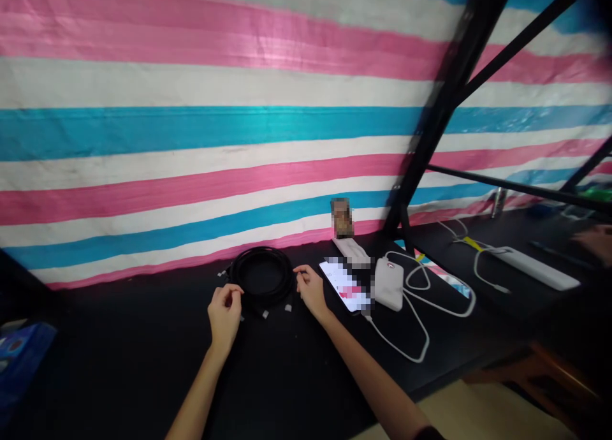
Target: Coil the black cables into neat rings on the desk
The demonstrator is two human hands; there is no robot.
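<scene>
A coil of black cable (262, 275), round and glossy like rubber-sheathed cord, lies flat on the matte black counter (143, 351) close to the striped wall behind it. Several small pale connector ends (288, 307) stick out along the coil's near edge. The left hand (224, 312) rests at the coil's left near side, its fingers (233, 291) curled together and pinched on the cable there. The right hand (312, 291) sits at the coil's right side, its fingers (301, 273) bent and closed lightly on the loop's outer strand. Just right of that hand lies a flat phone (345, 286) with a lit screen, partly blurred, and beside it a smooth white rounded block, a power bank (388, 283), from which a thin white cord (421, 312) runs in loose loops over the counter. Behind them hangs a woven plastic sheet (191, 108) in broad pink, white and blue stripes, slightly shiny and wrinkled. Dark metal bars (449, 89) slant upward at the right, and a long white power strip (535, 268) lies farther right on the counter, well apart from the hands.
</scene>
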